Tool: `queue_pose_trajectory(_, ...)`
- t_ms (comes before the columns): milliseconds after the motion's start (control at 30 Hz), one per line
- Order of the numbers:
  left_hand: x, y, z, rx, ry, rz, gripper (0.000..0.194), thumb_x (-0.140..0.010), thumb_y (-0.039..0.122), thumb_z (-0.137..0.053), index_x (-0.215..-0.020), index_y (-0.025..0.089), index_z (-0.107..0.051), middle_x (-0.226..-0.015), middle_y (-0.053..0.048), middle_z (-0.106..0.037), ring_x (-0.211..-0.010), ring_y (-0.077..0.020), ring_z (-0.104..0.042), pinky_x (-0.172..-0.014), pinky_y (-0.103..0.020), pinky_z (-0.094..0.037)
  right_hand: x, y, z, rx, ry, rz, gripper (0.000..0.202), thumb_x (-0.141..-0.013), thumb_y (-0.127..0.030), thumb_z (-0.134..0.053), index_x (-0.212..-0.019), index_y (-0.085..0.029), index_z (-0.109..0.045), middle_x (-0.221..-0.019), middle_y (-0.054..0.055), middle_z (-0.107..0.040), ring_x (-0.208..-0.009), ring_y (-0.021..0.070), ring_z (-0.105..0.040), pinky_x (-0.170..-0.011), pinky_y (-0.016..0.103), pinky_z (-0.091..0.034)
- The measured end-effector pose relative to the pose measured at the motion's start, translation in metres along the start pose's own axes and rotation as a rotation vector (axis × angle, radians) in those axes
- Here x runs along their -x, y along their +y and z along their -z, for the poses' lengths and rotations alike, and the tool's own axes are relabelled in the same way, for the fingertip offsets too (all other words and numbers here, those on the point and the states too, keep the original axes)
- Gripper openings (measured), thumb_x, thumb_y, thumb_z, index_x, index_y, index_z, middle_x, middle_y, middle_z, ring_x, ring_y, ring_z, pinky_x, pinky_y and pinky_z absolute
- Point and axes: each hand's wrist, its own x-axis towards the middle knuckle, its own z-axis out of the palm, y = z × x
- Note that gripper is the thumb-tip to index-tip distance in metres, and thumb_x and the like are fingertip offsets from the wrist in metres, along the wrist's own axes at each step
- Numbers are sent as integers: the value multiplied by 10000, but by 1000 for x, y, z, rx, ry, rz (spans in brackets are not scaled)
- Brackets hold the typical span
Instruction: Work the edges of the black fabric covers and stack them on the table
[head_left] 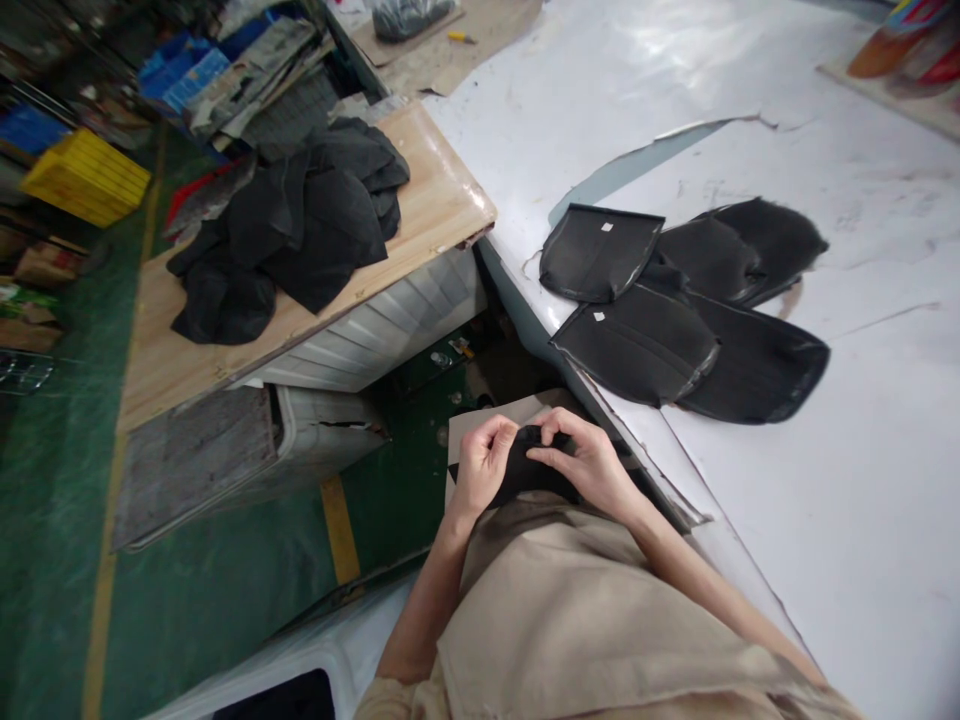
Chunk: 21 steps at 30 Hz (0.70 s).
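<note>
Close to my body, a piece of black fabric [520, 476] is pinched between both hands. My left hand [484, 462] is closed on its upper left edge, thumb against the fingers. My right hand [583, 458] grips the same edge a little to the right, with thumb and fingertips nearly together. Under the fabric lies a beige board or sheet [466, 428], partly covered. Whether a seam or something small sits between the fingertips is too small to make out.
On the white table [862, 520] to the right lie several black curved pieces [637, 340], two with small white tags. A heap of black cloth [300, 220] rests on a wooden board [442, 180] at the left. Yellow crate [86, 178] and blue bins [180, 70] stand behind.
</note>
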Motion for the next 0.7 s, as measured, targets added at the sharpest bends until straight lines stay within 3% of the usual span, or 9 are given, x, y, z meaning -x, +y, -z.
queue_pose_trajectory(300,-1,-5,-9,200,-19,153,256,-846,369,-633,-723,145,-616,-669,6,-579,-613,-98,-495,-576,-203,-384,1,6,1,70,-1,86,178,-849,-243,-687,-794,-221,-519,-993,45,-615,-931,203,-585,-810,323,-451)
queue_pose_trajectory(700,-2,1,-11,193,-19,209,139,-814,221,-585,-696,148,-570,-654,18,-539,-614,-94,-485,-572,-196,-378,1,6,3,-12,18,-2,181,-830,-288,-701,-799,-214,-539,-956,40,-627,-909,206,-587,-822,336,-459)
